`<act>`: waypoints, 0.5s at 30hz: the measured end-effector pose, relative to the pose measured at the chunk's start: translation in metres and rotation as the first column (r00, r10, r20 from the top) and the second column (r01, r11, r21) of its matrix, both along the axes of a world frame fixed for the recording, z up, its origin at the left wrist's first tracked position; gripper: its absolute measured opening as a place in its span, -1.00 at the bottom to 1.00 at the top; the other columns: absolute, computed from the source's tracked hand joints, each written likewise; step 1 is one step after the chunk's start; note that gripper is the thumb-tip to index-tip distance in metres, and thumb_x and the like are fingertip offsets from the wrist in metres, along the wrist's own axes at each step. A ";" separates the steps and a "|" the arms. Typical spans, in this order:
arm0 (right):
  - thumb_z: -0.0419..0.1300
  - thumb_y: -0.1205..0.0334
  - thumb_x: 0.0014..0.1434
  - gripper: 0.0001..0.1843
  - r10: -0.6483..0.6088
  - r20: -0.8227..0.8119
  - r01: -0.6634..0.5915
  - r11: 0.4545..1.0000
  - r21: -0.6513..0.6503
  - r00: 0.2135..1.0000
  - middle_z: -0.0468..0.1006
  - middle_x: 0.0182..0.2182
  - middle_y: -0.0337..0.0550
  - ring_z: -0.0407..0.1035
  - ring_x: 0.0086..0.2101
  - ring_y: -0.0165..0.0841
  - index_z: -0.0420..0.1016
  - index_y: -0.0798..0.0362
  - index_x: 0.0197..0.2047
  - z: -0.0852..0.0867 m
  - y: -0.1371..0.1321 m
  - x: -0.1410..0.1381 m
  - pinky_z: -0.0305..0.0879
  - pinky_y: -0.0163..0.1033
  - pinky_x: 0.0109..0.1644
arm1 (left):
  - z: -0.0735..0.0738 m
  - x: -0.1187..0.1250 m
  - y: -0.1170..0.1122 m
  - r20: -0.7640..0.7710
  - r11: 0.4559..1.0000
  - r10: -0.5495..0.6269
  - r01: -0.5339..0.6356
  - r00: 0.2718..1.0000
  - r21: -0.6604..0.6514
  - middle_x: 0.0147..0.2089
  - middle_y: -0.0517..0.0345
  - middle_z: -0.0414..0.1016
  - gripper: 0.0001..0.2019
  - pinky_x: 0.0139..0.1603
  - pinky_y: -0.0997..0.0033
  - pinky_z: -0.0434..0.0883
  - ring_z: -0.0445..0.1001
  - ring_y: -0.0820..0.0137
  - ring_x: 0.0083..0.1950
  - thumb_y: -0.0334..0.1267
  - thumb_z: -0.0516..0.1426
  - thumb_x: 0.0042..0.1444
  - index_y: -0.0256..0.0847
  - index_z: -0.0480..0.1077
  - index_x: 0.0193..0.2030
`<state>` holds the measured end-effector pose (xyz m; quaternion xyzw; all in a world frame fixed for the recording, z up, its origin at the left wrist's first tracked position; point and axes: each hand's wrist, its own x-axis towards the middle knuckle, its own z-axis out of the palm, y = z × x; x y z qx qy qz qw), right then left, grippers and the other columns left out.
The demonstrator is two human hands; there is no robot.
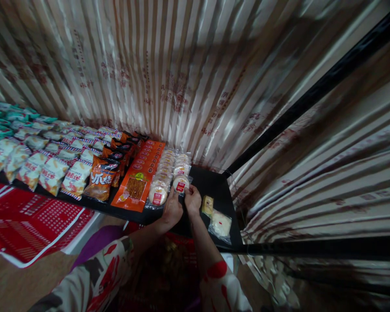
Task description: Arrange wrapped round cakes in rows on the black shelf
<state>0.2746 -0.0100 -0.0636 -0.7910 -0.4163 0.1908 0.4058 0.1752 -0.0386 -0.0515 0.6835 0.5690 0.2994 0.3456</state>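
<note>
My left hand (172, 211) and my right hand (193, 200) meet at the front of a black shelf (211, 182). Both pinch the front packet of round white cakes (181, 183), which heads the right of two rows of such packets (167, 165). Another cake packet (157, 195) lies just left of my left hand. To the right of my right hand lie a small yellow packet (208, 205) and a clear bag with a white cake (220, 224).
Left of the cakes run rows of orange snack strips (139, 180), orange bags (100, 182), white-and-red bags (52, 173) and green packets (6, 115). A striped curtain (182, 69) hangs behind. A red basket (32, 221) sits below on the left.
</note>
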 end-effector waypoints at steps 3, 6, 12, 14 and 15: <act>0.04 0.13 0.05 -0.65 0.009 0.002 -0.009 1.000 0.017 1.000 0.55 -0.29 -0.09 0.43 -0.29 -0.33 0.46 0.10 -0.14 0.000 0.007 0.001 0.29 -0.28 -0.20 | -0.005 0.002 0.006 0.009 1.000 -0.002 0.002 1.000 0.008 0.30 -0.11 0.12 -0.42 0.31 0.28 0.12 0.11 0.22 0.30 -0.58 -0.05 -0.07 -0.37 0.21 0.17; 0.04 0.13 0.05 -0.64 0.017 -0.001 -0.017 0.999 0.032 1.000 0.55 -0.30 -0.11 0.42 -0.30 -0.34 0.46 0.10 -0.13 -0.002 0.012 0.001 0.28 -0.28 -0.20 | -0.005 0.004 0.011 0.030 1.000 -0.008 0.008 1.000 0.012 0.30 -0.10 0.12 -0.41 0.32 0.27 0.10 0.09 0.22 0.31 -0.58 -0.05 -0.08 -0.37 0.21 0.17; 0.03 0.13 0.05 -0.64 0.010 0.009 -0.011 0.999 0.033 1.000 0.55 -0.29 -0.10 0.41 -0.32 -0.34 0.47 0.09 -0.13 -0.002 0.019 0.002 0.28 -0.28 -0.19 | -0.001 0.005 0.017 -0.002 1.000 -0.019 0.019 1.000 -0.014 0.29 -0.17 0.12 -0.43 0.32 0.26 0.10 0.10 0.20 0.31 -0.58 -0.06 -0.06 -0.46 0.20 0.18; 0.03 0.13 0.06 -0.63 0.017 0.015 -0.018 0.999 0.035 1.000 0.55 -0.28 -0.09 0.41 -0.30 -0.33 0.47 0.10 -0.13 -0.001 0.021 0.002 0.28 -0.27 -0.18 | -0.001 0.006 0.019 -0.008 1.000 -0.016 0.016 1.000 -0.006 0.28 -0.13 0.16 -0.42 0.32 0.26 0.10 0.10 0.21 0.30 -0.58 -0.06 -0.06 -0.42 0.21 0.18; 0.02 0.14 0.06 -0.63 0.020 0.019 -0.020 0.999 0.036 1.000 0.54 -0.27 -0.08 0.41 -0.30 -0.33 0.47 0.10 -0.12 -0.001 0.022 0.003 0.27 -0.27 -0.17 | -0.002 0.006 0.020 -0.011 1.000 -0.016 0.016 1.000 0.000 0.27 -0.10 0.18 -0.42 0.32 0.26 0.10 0.10 0.22 0.30 -0.58 -0.06 -0.06 -0.40 0.21 0.19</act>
